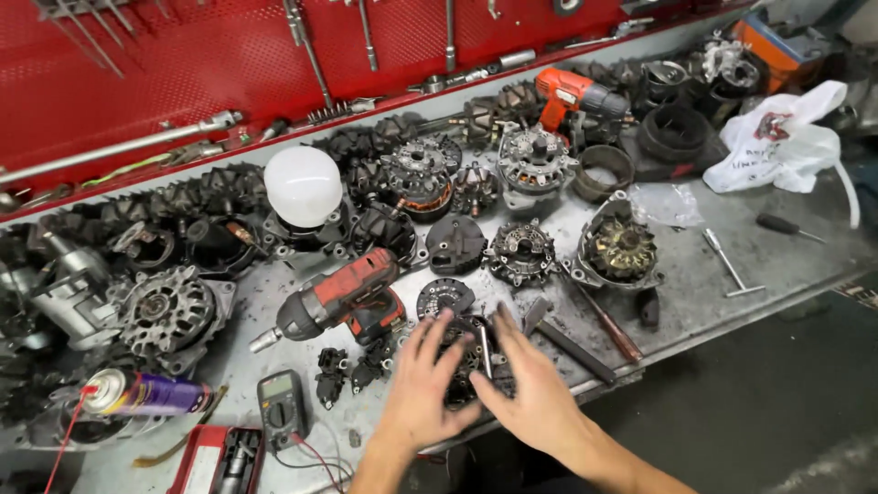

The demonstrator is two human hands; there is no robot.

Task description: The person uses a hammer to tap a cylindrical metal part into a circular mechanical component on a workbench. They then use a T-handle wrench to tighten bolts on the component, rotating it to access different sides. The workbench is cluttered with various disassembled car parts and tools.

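Grey metal workbench [786,265], grimy, crowded with alternator parts. Near edge: left hand [422,384] and right hand [535,389] close together, fingers spread, both laid on dark round alternator housing [464,361] between them; firm grip or loose touch, cannot tell. Left of hands: multimeter [282,409] with red lead, spray can [146,393] lying flat. Just behind hands: red impact driver [343,300] on its side. Right: T-handle wrench [729,265]. Farther back: white dome lamp [303,186], orange drill [572,96], white plastic bag [777,142]. Rear: red pegboard [183,64] hung with tools.
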